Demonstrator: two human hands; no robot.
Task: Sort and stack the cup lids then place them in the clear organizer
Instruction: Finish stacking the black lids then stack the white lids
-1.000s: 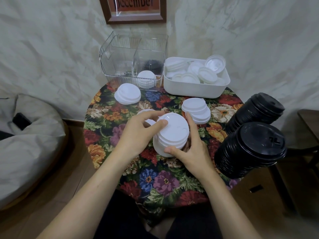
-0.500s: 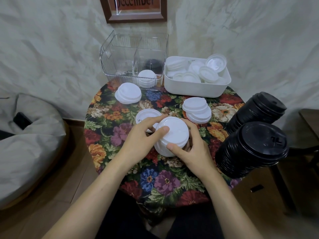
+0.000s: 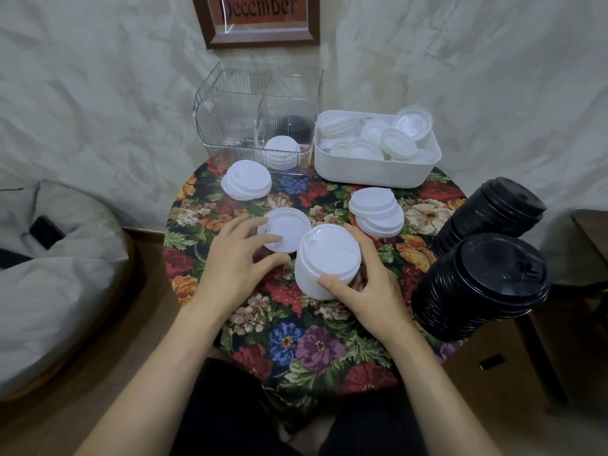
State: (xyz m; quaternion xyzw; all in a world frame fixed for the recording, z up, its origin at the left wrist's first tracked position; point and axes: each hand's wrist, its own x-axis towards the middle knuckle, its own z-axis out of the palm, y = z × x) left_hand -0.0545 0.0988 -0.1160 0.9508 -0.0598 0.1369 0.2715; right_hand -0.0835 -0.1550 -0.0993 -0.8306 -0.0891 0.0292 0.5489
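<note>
My right hand (image 3: pixel 365 287) grips a tall stack of white cup lids (image 3: pixel 327 258) near the middle of the floral table, thumb on its near side and fingers behind it. My left hand (image 3: pixel 237 261) hovers just left of the stack with fingers loosely spread, its fingertips over a single flat white lid (image 3: pixel 289 225). Two more white lid stacks lie at the back left (image 3: pixel 246 184) and the right (image 3: pixel 376 212). The clear organizer (image 3: pixel 230 110) stands at the back, with a white lid stack (image 3: pixel 283 153) and black lids (image 3: pixel 292 126) in its right compartments.
A white bin (image 3: pixel 375 174) of several loose white lids sits right of the organizer. Two tall stacks of black lids (image 3: pixel 493 212) (image 3: pixel 480 284) lean at the table's right edge. A grey beanbag (image 3: pixel 49 258) lies on the floor at left.
My left hand has come off the white stack and shifted left over the flat lid. My right hand keeps its hold on the stack.
</note>
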